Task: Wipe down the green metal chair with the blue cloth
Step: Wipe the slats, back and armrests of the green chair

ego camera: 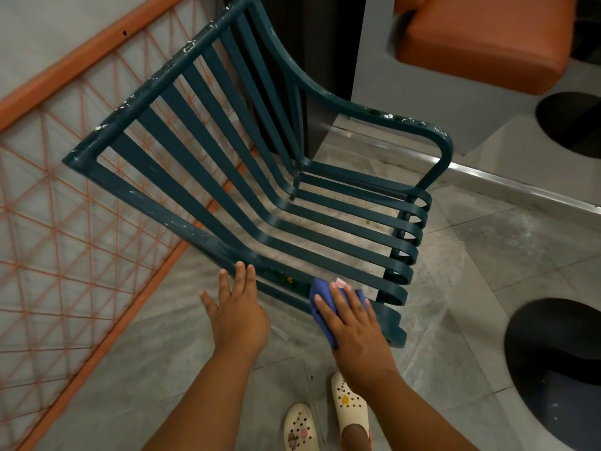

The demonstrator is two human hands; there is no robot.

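Note:
The green metal chair (227,164) with long flat slats fills the middle of the view, its paint chipped white along the top rail and armrest. My right hand (354,327) lies flat on the blue cloth (320,296), pressing it onto the nearest slat at the seat's front left edge. Most of the cloth is hidden under my palm. My left hand (237,314) is open with fingers spread, its fingertips touching the chair's near side rail to the left of the cloth.
An orange frame with a rope lattice (65,206) leans at the left behind the chair. An orange cushion (484,37) sits on a grey bench at the top right. Two dark round openings (553,369) lie at the right. My feet in cream clogs (348,405) stand on the tiled floor.

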